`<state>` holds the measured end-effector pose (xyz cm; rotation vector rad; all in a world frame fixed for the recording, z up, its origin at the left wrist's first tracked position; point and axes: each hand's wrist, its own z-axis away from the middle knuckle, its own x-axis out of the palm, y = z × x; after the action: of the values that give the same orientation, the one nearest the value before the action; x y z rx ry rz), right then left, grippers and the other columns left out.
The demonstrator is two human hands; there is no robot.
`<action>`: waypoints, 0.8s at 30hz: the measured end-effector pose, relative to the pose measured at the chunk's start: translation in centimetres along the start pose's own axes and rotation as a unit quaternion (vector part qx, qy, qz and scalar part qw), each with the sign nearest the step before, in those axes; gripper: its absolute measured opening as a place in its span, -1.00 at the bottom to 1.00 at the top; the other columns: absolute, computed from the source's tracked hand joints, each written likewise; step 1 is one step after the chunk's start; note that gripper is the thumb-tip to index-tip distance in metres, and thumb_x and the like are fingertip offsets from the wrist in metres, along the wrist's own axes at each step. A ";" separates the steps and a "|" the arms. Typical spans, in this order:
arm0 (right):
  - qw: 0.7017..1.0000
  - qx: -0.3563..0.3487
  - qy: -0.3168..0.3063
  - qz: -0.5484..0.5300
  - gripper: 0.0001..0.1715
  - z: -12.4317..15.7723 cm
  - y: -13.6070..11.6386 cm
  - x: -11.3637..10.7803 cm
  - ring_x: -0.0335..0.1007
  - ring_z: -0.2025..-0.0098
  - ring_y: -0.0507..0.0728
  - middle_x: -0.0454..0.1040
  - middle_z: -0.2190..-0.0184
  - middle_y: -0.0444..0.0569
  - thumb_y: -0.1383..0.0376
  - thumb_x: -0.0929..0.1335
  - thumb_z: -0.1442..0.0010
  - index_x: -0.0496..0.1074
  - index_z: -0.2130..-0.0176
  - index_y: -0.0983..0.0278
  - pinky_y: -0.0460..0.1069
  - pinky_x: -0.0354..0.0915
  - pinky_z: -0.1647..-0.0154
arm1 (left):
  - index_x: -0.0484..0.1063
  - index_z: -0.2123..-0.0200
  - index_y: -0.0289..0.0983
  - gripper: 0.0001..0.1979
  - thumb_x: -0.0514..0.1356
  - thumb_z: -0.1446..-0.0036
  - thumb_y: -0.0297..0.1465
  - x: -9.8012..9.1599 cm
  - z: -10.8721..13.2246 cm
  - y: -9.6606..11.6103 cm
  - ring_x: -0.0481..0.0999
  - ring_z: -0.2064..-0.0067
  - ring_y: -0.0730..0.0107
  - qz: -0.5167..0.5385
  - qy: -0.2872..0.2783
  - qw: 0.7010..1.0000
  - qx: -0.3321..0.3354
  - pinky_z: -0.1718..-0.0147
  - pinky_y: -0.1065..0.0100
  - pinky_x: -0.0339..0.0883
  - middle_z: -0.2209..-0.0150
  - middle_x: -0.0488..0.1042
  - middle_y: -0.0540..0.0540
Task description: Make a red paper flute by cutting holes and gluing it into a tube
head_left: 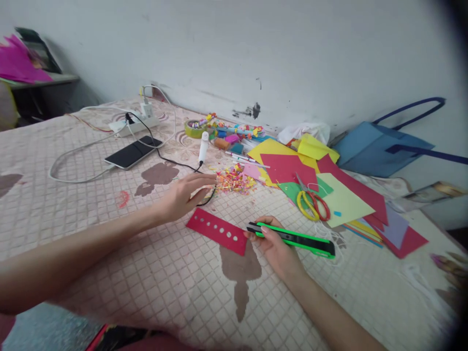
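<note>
My right hand (276, 246) is closed round a green and black box cutter (296, 239), its tip pointing left. Just left of that hand, a red paper strip (215, 230) with a row of round holes lies on the patterned cloth, its right end close to my fingertips. My left hand (185, 195) holds nothing; its fingers stretch out over the cloth beside a heap of small coloured paper scraps (237, 179). A black cord passes near its fingertips.
Scissors with yellow and red handles (313, 204) lie on coloured paper sheets (351, 200) at right. A blue bag (380, 146) leans by the wall. A phone (133, 152), a power strip (135, 126), a white glue gun (204, 146) and green tape (195, 128) sit farther back.
</note>
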<state>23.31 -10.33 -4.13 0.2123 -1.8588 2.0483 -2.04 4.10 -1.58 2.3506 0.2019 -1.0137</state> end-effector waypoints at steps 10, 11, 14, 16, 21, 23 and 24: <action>0.987 -0.127 0.079 0.059 -0.81 -1.8 -1.8 -2.6 0.40 0.44 0.05 0.48 0.42 -0.16 0.14 0.44 -0.09 0.48 0.34 0.20 -0.03 0.36 0.38 | 0.52 0.17 -0.31 -0.76 0.07 -0.38 -0.35 -1.6 0.4 -2.3 0.56 0.24 0.35 -0.026 -0.013 0.995 -0.094 0.22 0.38 0.45 0.23 0.60 -0.14; 0.986 -0.132 0.086 0.061 -0.82 -2.0 -1.9 -2.9 0.37 0.47 0.03 0.46 0.42 -0.17 0.15 0.44 -0.09 0.48 0.35 0.20 -0.04 0.33 0.42 | 0.52 0.19 -0.31 -0.76 0.09 -0.39 -0.33 -1.6 0.4 -2.7 0.55 0.25 0.36 -0.027 -0.027 0.994 -0.100 0.22 0.36 0.45 0.25 0.58 -0.13; 0.985 -0.132 0.096 0.062 -0.82 -2.4 -2.1 -3.4 0.20 0.59 -0.03 0.39 0.47 -0.22 0.15 0.45 -0.10 0.46 0.36 0.20 -0.08 0.25 0.55 | 0.48 0.07 -0.32 -0.76 0.18 -0.38 -0.26 -1.9 0.6 -3.7 0.56 0.19 0.33 -0.023 -0.094 0.989 -0.114 0.17 0.23 0.51 0.13 0.54 -0.11; 0.986 -0.126 0.095 0.061 -0.80 -2.6 -2.1 -3.5 0.14 0.62 -0.05 0.34 0.53 -0.25 0.14 0.46 -0.09 0.45 0.35 0.19 -0.09 0.22 0.58 | 0.43 -0.05 -0.31 -0.69 0.22 -0.36 -0.24 -2.2 0.8 -4.2 0.56 0.09 0.25 -0.009 -0.152 0.982 -0.113 0.12 0.15 0.52 0.01 0.50 -0.15; 0.988 -0.112 0.082 0.067 -0.74 -3.0 -2.0 -3.7 0.16 0.61 -0.04 0.33 0.57 -0.25 0.10 0.49 -0.06 0.46 0.35 0.20 -0.10 0.22 0.59 | 0.41 -0.10 -0.30 -0.66 0.23 -0.35 -0.26 -2.9 1.1 -4.4 0.55 0.04 0.22 0.022 -0.242 0.967 -0.080 0.08 0.10 0.51 -0.05 0.47 -0.18; 0.989 -0.106 0.076 0.075 -0.73 -3.0 -1.9 -3.8 0.17 0.61 -0.03 0.35 0.56 -0.23 0.09 0.49 -0.06 0.47 0.35 0.21 -0.10 0.23 0.58 | 0.41 -0.10 -0.30 -0.66 0.22 -0.35 -0.26 -3.1 1.1 -4.2 0.54 0.02 0.20 0.024 -0.235 0.969 -0.069 0.06 0.09 0.51 -0.06 0.47 -0.18; 0.989 -0.105 0.073 0.079 -0.72 -3.0 -1.9 -3.9 0.17 0.60 -0.03 0.35 0.56 -0.23 0.08 0.49 -0.06 0.47 0.35 0.21 -0.09 0.24 0.58 | 0.41 -0.10 -0.30 -0.66 0.22 -0.35 -0.26 -3.1 1.1 -4.1 0.54 0.01 0.20 0.025 -0.228 0.971 -0.064 0.05 0.08 0.50 -0.07 0.46 -0.18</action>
<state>27.95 -7.86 -4.09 -0.1408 -2.0346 1.8897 -6.35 7.17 -1.84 1.9364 0.0298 -1.4342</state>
